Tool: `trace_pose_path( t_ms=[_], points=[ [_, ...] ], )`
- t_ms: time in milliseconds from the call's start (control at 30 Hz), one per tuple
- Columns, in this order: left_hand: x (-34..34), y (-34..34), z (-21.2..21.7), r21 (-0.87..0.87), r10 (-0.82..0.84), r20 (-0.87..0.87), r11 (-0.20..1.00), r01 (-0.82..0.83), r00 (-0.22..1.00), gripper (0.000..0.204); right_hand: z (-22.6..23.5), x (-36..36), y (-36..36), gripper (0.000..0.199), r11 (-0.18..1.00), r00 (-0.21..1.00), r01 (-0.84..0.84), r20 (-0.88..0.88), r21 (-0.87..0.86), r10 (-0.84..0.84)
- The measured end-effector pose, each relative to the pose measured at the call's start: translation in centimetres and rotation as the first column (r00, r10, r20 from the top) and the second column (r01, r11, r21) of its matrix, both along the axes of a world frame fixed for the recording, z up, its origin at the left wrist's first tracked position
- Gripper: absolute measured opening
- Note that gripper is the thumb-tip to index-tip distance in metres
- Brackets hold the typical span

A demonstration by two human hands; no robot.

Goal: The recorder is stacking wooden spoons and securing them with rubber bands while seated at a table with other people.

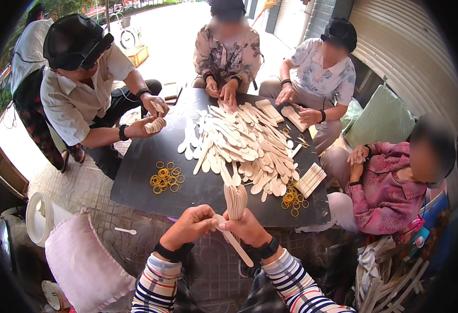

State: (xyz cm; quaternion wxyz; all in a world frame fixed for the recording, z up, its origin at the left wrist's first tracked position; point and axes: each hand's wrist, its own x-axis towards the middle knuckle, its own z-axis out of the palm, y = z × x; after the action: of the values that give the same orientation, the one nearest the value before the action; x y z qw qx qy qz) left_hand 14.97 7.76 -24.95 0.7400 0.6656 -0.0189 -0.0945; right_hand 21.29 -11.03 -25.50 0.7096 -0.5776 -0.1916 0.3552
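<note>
Over the near edge of the dark table point(135, 180), my right hand point(251, 229) is closed around an upright stack of flat wooden spoons point(235, 201). My left hand point(191, 225) pinches one end of a single wooden spoon point(238, 245), which slants down to the right beneath the stack. The right thumb meets that same end. Just beyond my hands lies a large heap of loose wooden spoons point(244, 138). Yellow rubber bands point(167, 178) lie left of the heap, and more rubber bands point(293, 201) lie at its right.
Co-workers sit around the table; the one at the left point(88, 83) holds spoons. A bundle of spoons point(310, 180) lies near the right edge. On the floor are a white bucket point(38, 219), a pale cushion point(85, 261), a stray spoon point(125, 230) and wood strips point(390, 287) at lower right.
</note>
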Motion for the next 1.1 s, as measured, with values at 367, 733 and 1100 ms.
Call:
trace_pose_path(
  t_ms=[367, 733, 1100],
  points=[
    [-0.6, -0.1, 0.4, 0.026, -0.192, -0.065, 0.981, 0.194, 0.979, 0.027, 0.8, 0.6, 0.1, 0.01, 0.999, 1.0, 0.0, 0.021, -0.048, 0.001],
    [0.0, -2.1, -1.1, 0.045, 0.08, -0.019, 0.996, -0.079, 0.997, 0.022, 0.1, 1.0, -0.2, 0.009, 0.986, 0.994, 0.1, 0.054, -0.136, -0.094],
    [0.1, -2.6, -1.7, 0.183, 0.145, -0.016, 0.973, -0.14, 0.989, 0.023, -1.0, 0.9, 0.1, 0.009, 0.981, 0.982, 0.143, 0.142, -0.129, -0.125]
  ],
)
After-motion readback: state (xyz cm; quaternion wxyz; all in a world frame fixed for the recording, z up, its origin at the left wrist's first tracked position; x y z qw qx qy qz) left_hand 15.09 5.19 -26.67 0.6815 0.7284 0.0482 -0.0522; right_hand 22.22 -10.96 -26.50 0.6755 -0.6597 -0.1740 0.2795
